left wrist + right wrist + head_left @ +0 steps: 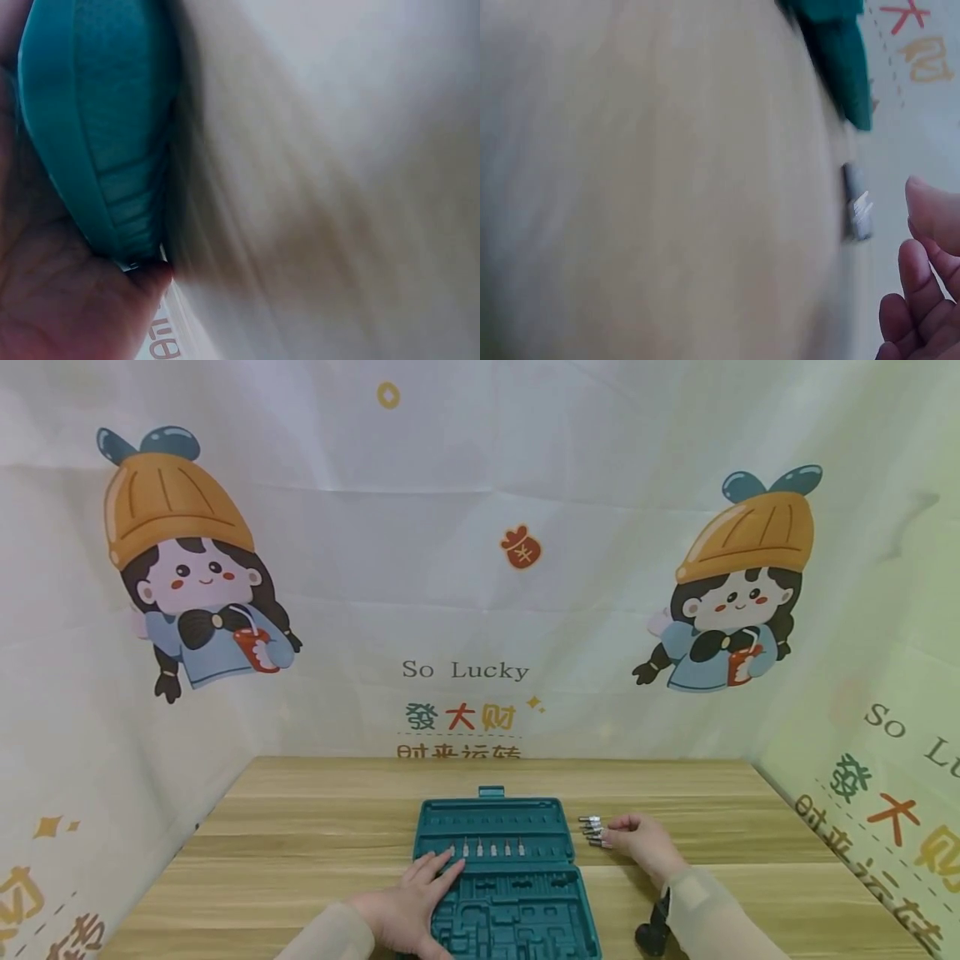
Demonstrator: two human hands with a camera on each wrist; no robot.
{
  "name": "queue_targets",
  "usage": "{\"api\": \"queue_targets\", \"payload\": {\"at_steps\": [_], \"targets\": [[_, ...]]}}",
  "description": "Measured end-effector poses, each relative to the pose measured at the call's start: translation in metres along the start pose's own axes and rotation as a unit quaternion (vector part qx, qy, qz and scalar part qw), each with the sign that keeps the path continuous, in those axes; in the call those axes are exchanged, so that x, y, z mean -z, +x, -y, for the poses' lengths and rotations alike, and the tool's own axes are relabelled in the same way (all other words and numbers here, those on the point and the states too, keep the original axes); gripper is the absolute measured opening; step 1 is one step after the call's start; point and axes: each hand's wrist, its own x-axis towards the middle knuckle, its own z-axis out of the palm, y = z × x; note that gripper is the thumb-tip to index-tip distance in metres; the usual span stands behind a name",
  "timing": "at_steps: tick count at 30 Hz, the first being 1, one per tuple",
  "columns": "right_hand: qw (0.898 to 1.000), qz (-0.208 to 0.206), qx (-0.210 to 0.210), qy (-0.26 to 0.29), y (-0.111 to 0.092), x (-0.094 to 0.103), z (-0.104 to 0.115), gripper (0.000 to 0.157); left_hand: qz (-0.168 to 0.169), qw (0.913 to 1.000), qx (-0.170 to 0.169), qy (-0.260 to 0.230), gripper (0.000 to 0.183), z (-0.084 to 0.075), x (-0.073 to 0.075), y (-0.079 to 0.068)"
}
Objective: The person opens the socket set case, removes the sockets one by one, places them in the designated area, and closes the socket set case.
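Observation:
A teal plastic tool case (517, 914) lies opened flat on the table, its lower half moulded with recesses. Several silver screwdriver bits (493, 848) with thin tips sit in a row in the lid half (543, 827). My left hand (405, 906) rests on the case's left side with fingers spread; its palm lies against the case's edge (124, 150) in the left wrist view. Beside the lid, my right hand (641, 843) is at several loose bits (590, 827) on the table. In the right wrist view, its loosely bent fingers (915, 262) hold nothing visible, near blurred bits (859, 217).
The wooden table (322, 810) extends to both sides of the case. A printed cloth backdrop (480, 610) hangs behind and beside it. The case's latch (491, 792) sticks up at the far edge. A black device (652, 935) hangs at the right sleeve.

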Motion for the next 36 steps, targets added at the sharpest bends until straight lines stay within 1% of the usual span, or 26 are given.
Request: {"api": "queue_targets", "payload": {"at_steps": [2,5,8,11,13,16,21,25,29,32,36], "targets": [[1.000,0.000,0.007,-0.014,-0.001,-0.002,0.009,0.022,-0.006,1.0000,0.001,0.001,0.110,0.002,0.000,0.003],[0.999,0.017,0.030,-0.023,-0.002,-0.011,0.025,0.024,-0.009,0.9999,0.006,-0.002,0.111,0.003,0.003,0.006],[0.998,0.045,0.045,-0.004,-0.003,-0.025,0.041,0.027,-0.009,0.9999,0.010,-0.009,0.112,0.003,0.006,0.008],[0.996,0.069,0.049,0.011,-0.002,-0.041,0.055,0.029,-0.010,0.9997,0.015,-0.018,0.113,0.005,0.008,0.011],[0.995,0.079,0.052,0.012,0.000,-0.051,0.063,0.030,-0.012,0.9996,0.017,-0.020,0.114,0.007,0.010,0.013],[0.995,0.082,0.053,0.011,0.004,-0.065,0.069,0.029,-0.011,0.9996,0.022,-0.017,0.114,0.011,0.013,0.014],[0.995,0.087,0.054,0.017,0.015,-0.086,0.069,0.029,-0.014,0.9995,0.027,0.005,0.114,0.017,0.019,0.016],[0.994,0.094,0.047,-0.004,0.020,-0.100,0.064,0.031,-0.016,0.9989,0.036,0.024,0.114,0.017,0.020,0.015],[0.995,0.064,0.042,-0.057,0.018,-0.106,0.058,0.025,-0.019,0.9984,0.041,0.035,0.115,0.015,0.019,0.017],[0.994,0.042,0.045,-0.087,0.015,-0.108,0.057,0.019,-0.019,0.9985,0.044,0.026,0.115,0.017,0.019,0.018],[0.994,0.037,0.044,-0.095,0.012,-0.110,0.057,0.016,-0.013,0.9985,0.052,0.014,0.114,0.016,0.019,0.016]]}}
